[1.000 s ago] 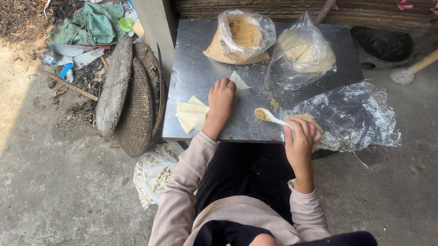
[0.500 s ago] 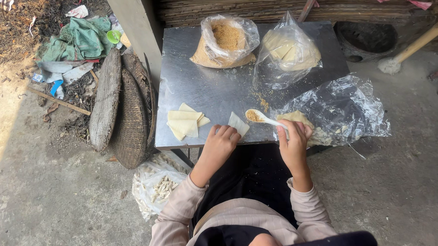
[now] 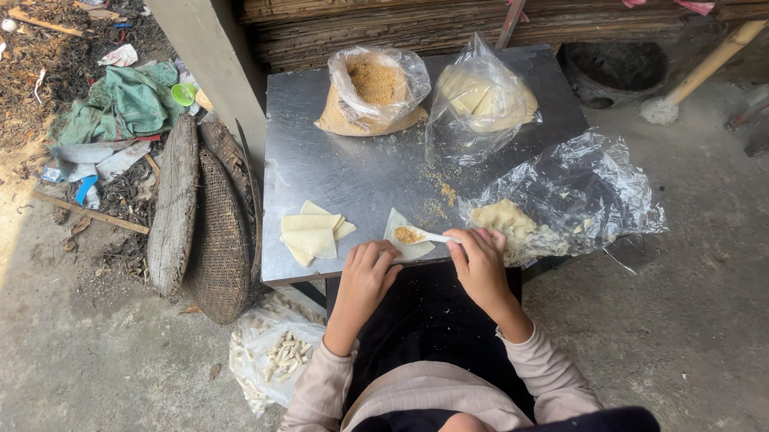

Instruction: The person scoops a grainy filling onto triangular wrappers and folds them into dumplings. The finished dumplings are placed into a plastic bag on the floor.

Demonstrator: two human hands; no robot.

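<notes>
A pale dough wrapper (image 3: 404, 229) lies at the near edge of the metal table (image 3: 352, 168). My right hand (image 3: 478, 264) holds a white spoon (image 3: 421, 236) with its bowl of brown filling resting on the wrapper. My left hand (image 3: 368, 271) touches the wrapper's near edge, fingers curled over the table rim. A small stack of wrappers (image 3: 313, 236) sits to the left of it.
A bag of brown crumb filling (image 3: 372, 89) and a clear bag of wrappers (image 3: 484, 96) stand at the back. Crumpled plastic with dough (image 3: 564, 205) lies at right. Woven baskets (image 3: 218, 227) lean beside the table. A bag of small white pieces (image 3: 281, 357) is on the ground.
My left hand pulled a single wrapper from the stack toward the table's near edge. My right hand brought the filled spoon left onto that wrapper.
</notes>
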